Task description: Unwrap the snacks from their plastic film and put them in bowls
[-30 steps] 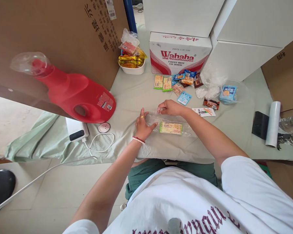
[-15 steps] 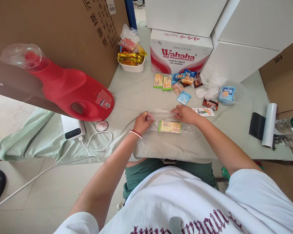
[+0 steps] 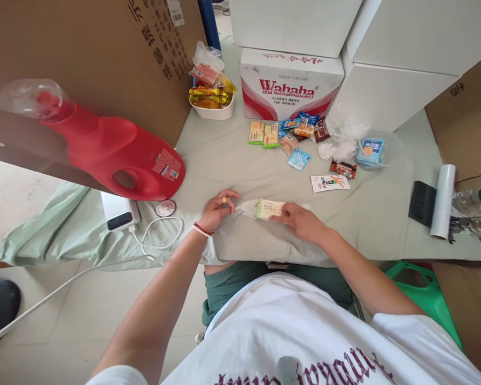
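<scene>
My left hand pinches the gathered left end of a clear plastic sheet or bag; I cannot tell which kind it is. Inside that plastic lies a yellow snack packet with a green edge, low over the cloth. Closed on the packet's right part is my right hand, thumb and fingers over the plastic, hiding that end. Beyond the right hand, a white packet with orange sticks printed on it lies flat on the cloth.
Several small snack packets lie before a Wahaba-style water carton. A white tub of snacks stands left of it, a clear bowl right. A red jug, power bank and white roll flank the cloth-covered surface.
The plastic, spread loosely around the packet before, is now drawn narrow. My right hand has come down onto the packet's right part; my left hand has shifted left and slightly nearer me.
</scene>
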### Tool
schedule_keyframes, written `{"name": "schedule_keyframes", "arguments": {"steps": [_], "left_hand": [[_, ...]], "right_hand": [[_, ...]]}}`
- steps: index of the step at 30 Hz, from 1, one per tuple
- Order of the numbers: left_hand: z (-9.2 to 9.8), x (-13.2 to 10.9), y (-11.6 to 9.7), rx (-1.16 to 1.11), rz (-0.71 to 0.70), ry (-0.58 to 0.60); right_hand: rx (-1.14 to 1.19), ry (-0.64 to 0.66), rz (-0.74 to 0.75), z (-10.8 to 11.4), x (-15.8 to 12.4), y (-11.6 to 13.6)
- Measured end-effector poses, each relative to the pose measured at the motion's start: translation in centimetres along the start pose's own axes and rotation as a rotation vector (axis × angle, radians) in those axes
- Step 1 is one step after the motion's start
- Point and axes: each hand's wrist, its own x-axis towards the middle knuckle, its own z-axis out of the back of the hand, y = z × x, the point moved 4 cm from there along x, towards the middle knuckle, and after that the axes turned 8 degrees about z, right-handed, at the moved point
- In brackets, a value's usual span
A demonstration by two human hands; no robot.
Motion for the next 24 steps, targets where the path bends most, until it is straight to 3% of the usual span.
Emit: {"name": "schedule_keyframes", "arguments": {"steps": [3, 5, 7, 11, 13, 17, 20, 24], "left_hand": [[-0.2, -0.2, -0.6, 0.003, 0.074, -0.063], [-0.7, -0.1, -1.1, 0.121, 0.173, -0.188], [-1.4, -0.1, -1.7, 0.308, 0.221, -0.241], [-1.9, -0.5, -1.8, 0.583, 0.212, -0.098], [-1.3, -0.9, -1.7, 0.528, 0.209, -0.064], [-1.3, -1.8, -3.0, 0.153, 0.205, -0.119], [-4.0, -2.1, -5.4, 0.053, 0.133, -0.16], [-9.4, -2.8, -7.8, 0.21, -0.089, -0.067]], "right_hand": [[-0.026, -0.034, 0.019, -0.3, -0.3, 0.8], [-0.05, -0.052, 0.027, -0.5, -0.4, 1.2], [-0.061, -0.064, 0.036, -0.6, -0.5, 1.4], [0.022, -0.133, 0.07, -0.8, -1.0, 0.9], [0.077, -0.17, 0.084, -0.8, -1.2, 0.6], [0.117, -0.205, 0.082, -1.0, -1.0, 0.4], [0.112, -0.212, 0.073, -1.2, -0.5, 0.6], [0.188, -0.246, 0.072, -1.1, -0.7, 0.7]]}}
